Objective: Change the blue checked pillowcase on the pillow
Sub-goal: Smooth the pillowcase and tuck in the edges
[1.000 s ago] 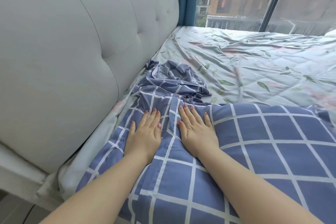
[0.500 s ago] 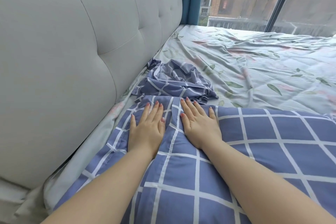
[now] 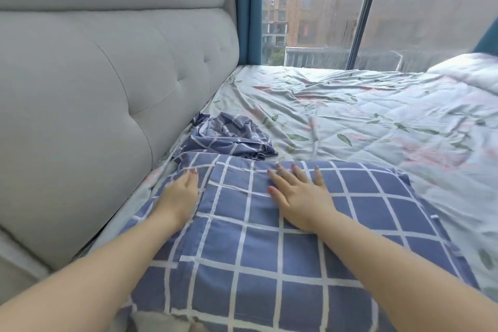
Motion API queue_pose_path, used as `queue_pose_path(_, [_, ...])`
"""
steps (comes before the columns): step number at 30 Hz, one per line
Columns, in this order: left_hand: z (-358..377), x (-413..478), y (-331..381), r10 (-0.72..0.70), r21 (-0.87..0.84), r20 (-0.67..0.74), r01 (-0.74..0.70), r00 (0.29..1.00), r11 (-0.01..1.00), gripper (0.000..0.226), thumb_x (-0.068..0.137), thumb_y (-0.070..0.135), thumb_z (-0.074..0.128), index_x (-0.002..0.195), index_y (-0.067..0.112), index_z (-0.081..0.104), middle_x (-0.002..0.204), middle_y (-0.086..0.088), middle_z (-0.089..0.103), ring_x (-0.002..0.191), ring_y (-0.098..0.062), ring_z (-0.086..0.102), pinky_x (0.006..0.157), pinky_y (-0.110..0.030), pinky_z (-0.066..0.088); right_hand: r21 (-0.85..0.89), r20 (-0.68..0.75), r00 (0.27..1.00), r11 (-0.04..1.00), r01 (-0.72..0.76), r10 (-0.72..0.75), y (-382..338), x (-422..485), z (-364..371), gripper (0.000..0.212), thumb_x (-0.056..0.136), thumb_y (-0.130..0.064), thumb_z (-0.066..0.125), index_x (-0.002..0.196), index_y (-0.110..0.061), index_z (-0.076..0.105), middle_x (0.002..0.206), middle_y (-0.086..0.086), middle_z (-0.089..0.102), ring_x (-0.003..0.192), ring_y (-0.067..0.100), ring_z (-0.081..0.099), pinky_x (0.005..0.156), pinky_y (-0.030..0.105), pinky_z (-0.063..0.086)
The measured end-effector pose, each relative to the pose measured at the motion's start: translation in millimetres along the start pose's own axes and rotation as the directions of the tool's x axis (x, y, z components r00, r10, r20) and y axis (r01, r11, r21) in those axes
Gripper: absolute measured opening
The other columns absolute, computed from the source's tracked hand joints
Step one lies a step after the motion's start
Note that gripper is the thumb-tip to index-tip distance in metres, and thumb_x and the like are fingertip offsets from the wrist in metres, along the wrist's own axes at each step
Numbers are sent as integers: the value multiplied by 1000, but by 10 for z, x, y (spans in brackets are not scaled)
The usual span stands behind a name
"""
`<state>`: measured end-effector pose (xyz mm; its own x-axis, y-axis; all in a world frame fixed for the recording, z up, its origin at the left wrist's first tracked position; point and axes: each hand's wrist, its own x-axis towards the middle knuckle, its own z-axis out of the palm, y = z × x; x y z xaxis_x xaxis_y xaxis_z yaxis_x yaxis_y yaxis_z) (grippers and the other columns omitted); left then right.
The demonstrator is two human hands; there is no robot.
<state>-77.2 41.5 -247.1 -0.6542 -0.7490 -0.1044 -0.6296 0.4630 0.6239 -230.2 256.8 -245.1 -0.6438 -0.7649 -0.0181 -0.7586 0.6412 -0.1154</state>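
Note:
A pillow in a blue checked pillowcase (image 3: pixel 258 264) lies flat on the bed in front of me, by the headboard. My left hand (image 3: pixel 179 194) rests flat on its left edge, fingers straight. On the pillow's far part my right hand (image 3: pixel 299 194) presses down with spread fingers. Beyond the pillow, against the headboard, sits a second blue checked pillowcase (image 3: pixel 231 137), crumpled in a heap.
A grey tufted headboard (image 3: pixel 107 102) runs along the left. The bed wears a pale floral sheet (image 3: pixel 363 121), wrinkled. A folded white quilt (image 3: pixel 469 67) sits at the far right. A large window (image 3: pixel 323 8) with blue curtains stands behind the bed.
My hands have slid apart across the pillow, the left toward the headboard side, the right further right. The pillowcase top looks smoother and my view has lifted.

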Motion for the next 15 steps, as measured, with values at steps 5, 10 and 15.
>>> queue_pose_path(5, [263,-114,1117,299,68,135,-310,945,948,55,103,52,16,147,28,40,156,6,35,147,-19,22,120,-52,6,-27,128,925,933,-358,359,1182,19,-362,54,98,-63,5,150,-52,16,163,-18,11,152,24,9,117,61,4])
queue_pose_path(10, [1000,-129,1898,387,305,428,-534,817,789,52,104,50,10,152,36,25,162,14,16,151,-14,3,115,-64,-10,21,151,946,956,-292,285,1247,-361,42,54,102,-53,9,155,-42,2,162,-15,18,152,19,8,121,50,-2])
queue_pose_path(15, [1574,-339,1865,438,462,403,-592,803,660,51,103,48,8,154,42,8,163,16,2,151,-19,-6,116,-60,-12,82,83,975,974,-211,205,1084,-708,206,79,87,-62,-9,158,-28,1,165,-10,8,151,12,3,120,35,-7])
